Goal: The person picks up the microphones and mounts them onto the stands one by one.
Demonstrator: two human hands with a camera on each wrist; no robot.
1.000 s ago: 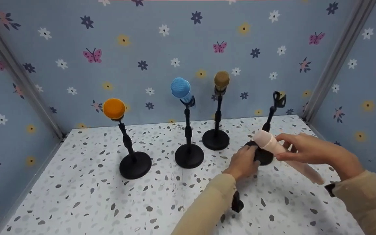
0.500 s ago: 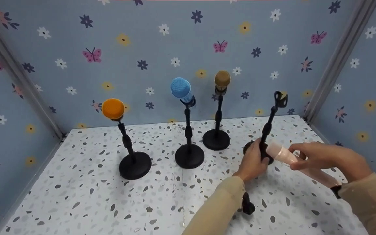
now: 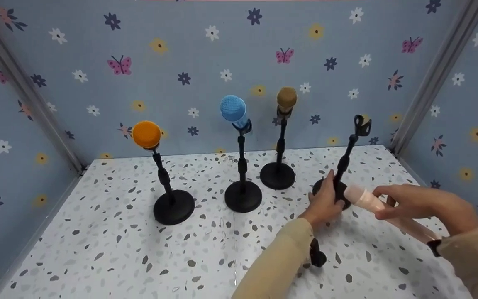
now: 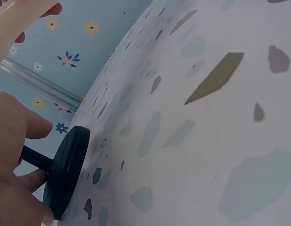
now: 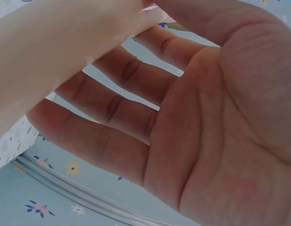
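Note:
My right hand (image 3: 430,203) pinches a pale pink microphone (image 3: 365,200) near its head, the handle slanting down toward the wrist. In the right wrist view its smooth body (image 5: 46,56) lies across the fingertips, away from the palm. My left hand (image 3: 325,205) grips a black microphone stand (image 3: 344,162) low on the pole, just above its round base. Thumb and fingers lie on either side of the pole in the left wrist view, beside the dark base (image 4: 70,165). The stand's clip (image 3: 362,126) holds nothing. The microphone's head overlaps the base's right edge in the head view.
Three more stands hold microphones: orange (image 3: 146,134) at left, blue (image 3: 233,108) in the middle, brown (image 3: 287,97) behind it. All stand on a speckled white table (image 3: 139,257). Flower-patterned panels (image 3: 181,54) enclose the back and sides.
My left hand has moved from the base's near-left edge up to the pole and now grips it. My right hand has shifted right and slightly down with the pink microphone.

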